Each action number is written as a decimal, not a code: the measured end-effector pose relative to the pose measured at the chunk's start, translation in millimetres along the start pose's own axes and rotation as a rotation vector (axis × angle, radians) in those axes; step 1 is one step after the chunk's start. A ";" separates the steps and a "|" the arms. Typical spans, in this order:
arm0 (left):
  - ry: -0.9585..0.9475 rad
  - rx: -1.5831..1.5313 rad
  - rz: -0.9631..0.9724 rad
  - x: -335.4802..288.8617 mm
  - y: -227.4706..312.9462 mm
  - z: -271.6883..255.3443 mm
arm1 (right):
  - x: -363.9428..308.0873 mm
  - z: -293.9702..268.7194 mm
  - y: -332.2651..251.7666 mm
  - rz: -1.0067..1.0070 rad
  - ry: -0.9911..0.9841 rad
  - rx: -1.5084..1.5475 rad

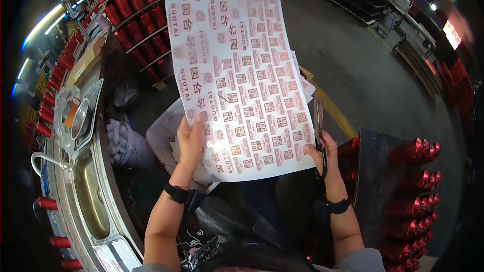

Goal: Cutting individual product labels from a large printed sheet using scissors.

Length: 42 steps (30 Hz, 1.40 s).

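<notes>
Item 1: printed sheet (252, 80), one, white with reddish-brown motifs; held up in front of the wearer, above a pale bin (164, 128). Larger characters and lettering along the left part; small repeated label motifs over the rest. Long axis: running away from the wearer, far end leaning somewhat left. Printed face toward the wearer; near short edge toward the body.

Item 2: scissors (319, 116), one pair, beside the sheet's right edge; blades pointing away from the wearer, handles near the palm. Whether the blades are fully closed cannot be told.

Hands: left hand (191, 138) pinching the sheet near its lower left edge, thumb on the printed face. Right hand (326, 153) closed about the scissors, its thumb also pressing the sheet's lower right margin.

Step in hand, by judgement: steadying and viewing the sheet, scissors kept ready. A next move, if a cut, seems to call for the left hand taking the sheet alone, freeing the right to line up the blades.

Surroundings: counter with sink (91, 196), left; red cylinders (413, 151) in rows, right.
</notes>
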<state>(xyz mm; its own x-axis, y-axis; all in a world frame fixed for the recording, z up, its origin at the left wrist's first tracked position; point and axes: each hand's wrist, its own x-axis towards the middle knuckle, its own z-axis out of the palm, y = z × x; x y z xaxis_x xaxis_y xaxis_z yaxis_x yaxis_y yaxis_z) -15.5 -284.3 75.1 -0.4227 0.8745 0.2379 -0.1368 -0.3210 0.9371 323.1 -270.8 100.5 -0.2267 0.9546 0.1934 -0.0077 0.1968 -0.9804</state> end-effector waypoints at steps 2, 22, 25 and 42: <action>0.078 0.038 0.043 -19.7 18.1 -34.3 | -13.0 33.3 -19.4 -0.047 -0.034 -0.002; 0.261 -0.169 0.171 -10.2 73.9 -81.7 | -132.6 56.8 15.5 0.478 -0.521 -0.058; 0.253 -0.226 0.108 -1.3 52.6 -86.6 | -116.7 82.1 17.4 0.445 -0.543 -0.053; 0.179 -0.207 -0.015 28.1 -8.3 -51.1 | -88.7 83.4 30.3 0.528 -0.351 0.084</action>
<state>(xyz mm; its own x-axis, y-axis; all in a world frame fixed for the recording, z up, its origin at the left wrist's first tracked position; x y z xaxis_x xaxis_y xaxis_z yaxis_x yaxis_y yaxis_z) -72.0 -275.6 60.9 -0.5680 0.8076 0.1584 -0.3164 -0.3920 0.8638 261.8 -368.2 50.5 -0.5261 0.7851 -0.3268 0.1197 -0.3121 -0.9425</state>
